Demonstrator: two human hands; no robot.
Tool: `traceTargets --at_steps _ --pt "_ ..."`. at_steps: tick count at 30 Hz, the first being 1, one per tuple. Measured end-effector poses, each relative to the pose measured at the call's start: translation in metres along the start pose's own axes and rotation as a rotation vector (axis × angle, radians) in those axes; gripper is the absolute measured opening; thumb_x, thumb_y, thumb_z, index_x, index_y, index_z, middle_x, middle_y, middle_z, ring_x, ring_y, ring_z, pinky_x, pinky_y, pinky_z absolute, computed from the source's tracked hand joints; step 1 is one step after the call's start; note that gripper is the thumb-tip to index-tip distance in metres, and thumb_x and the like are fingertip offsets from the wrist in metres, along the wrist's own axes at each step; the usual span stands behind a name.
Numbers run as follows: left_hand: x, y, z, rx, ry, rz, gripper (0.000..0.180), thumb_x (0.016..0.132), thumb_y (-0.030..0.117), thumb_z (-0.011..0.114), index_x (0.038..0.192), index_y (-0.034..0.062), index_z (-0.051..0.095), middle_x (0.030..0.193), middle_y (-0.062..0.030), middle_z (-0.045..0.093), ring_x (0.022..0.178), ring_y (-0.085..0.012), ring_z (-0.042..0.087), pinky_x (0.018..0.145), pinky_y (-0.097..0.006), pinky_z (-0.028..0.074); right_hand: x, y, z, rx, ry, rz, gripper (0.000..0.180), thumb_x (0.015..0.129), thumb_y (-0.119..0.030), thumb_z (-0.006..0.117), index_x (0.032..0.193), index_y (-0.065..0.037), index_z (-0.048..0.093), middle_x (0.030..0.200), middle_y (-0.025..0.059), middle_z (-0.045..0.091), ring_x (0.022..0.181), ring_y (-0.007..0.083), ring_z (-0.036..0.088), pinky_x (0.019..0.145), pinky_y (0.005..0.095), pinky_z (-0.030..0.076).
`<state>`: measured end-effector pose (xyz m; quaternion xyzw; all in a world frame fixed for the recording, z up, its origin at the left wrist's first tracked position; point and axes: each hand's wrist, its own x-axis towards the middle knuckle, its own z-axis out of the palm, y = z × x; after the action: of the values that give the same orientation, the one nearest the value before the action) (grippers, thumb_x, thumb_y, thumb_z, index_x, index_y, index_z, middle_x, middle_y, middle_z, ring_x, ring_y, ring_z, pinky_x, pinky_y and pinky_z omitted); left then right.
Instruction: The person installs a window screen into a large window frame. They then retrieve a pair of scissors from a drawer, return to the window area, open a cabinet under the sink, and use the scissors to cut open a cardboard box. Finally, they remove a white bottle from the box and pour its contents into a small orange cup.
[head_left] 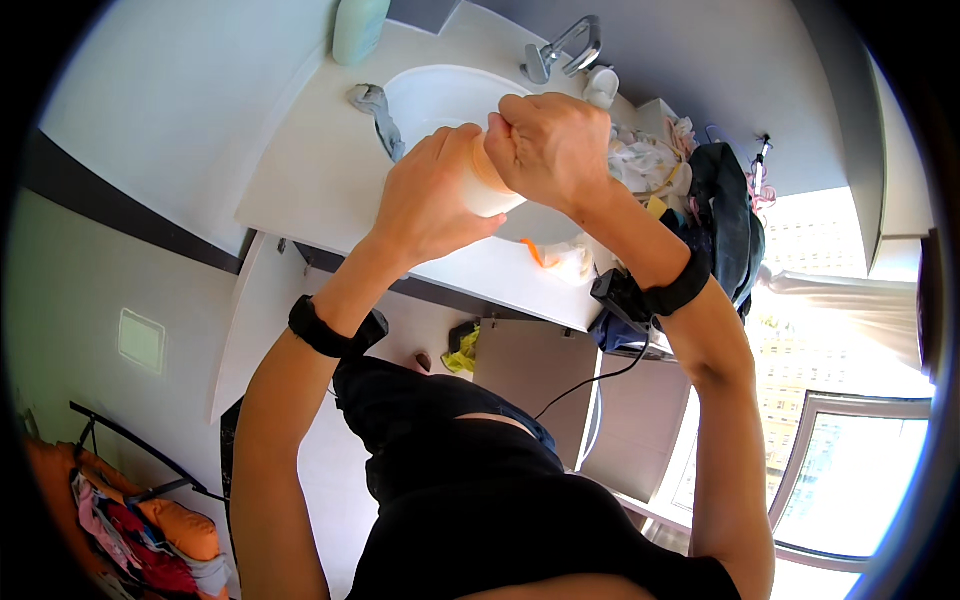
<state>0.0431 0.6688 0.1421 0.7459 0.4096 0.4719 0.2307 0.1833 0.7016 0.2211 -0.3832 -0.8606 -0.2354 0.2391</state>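
Over the near part of the sink, my left hand [425,200] is wrapped round a white, cylindrical container [488,198] with a peach-tinted upper part. The container is tilted, and much of its side is behind my fingers. Closed over its upper end is my right hand [555,150], with the fingers curled in against it. The part under that hand is hidden, so I cannot tell whether it is a lid. Below the container, a clear plastic bag with an orange edge [562,258] lies at the counter's front.
The white basin [430,82] has a chrome tap [565,52] behind it. A grey cloth [378,115] hangs over its left rim, near a pale green bottle [358,30]. Plastic bags [650,165] and dark fabric crowd the right. Beneath, a cabinet door [535,375] stands open beside a black cable [600,378].
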Motion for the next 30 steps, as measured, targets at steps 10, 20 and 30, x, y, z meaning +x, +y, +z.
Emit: traceTargets --at_steps 10,20,30 --pt "0.001 -0.005 -0.011 -0.098 -0.13 -0.035 0.073 0.056 0.016 0.079 0.121 0.0084 0.047 0.107 -0.011 0.058 0.095 -0.0316 0.059 0.081 -0.04 0.049 0.007 0.011 -0.001 0.184 0.031 -0.179 0.021 0.067 -0.019 0.062 0.052 -0.011 0.05 0.044 0.0021 0.042 0.039 0.0222 0.042 0.035 0.0338 0.032" --pt "0.015 0.002 -0.046 -0.244 -0.528 -0.097 0.087 0.056 0.019 0.082 0.132 0.0053 0.04 0.124 -0.014 0.052 0.114 -0.0304 0.05 0.097 -0.037 0.041 -0.057 0.035 -0.038 0.905 -0.407 0.389 0.067 0.065 -0.04 0.081 0.113 -0.004 0.051 0.103 0.0075 0.059 0.103 0.0238 0.055 0.097 0.0356 0.039" --pt "0.058 0.061 -0.053 0.434 -0.686 0.67 0.076 0.056 0.032 0.083 0.122 0.0125 0.05 0.122 -0.012 0.048 0.11 -0.0291 0.052 0.083 -0.036 0.049 -0.115 0.03 0.021 1.464 -0.534 0.568 0.065 0.059 -0.02 0.086 0.113 -0.002 0.055 0.106 0.0122 0.064 0.099 0.0234 0.059 0.087 0.0328 0.046"
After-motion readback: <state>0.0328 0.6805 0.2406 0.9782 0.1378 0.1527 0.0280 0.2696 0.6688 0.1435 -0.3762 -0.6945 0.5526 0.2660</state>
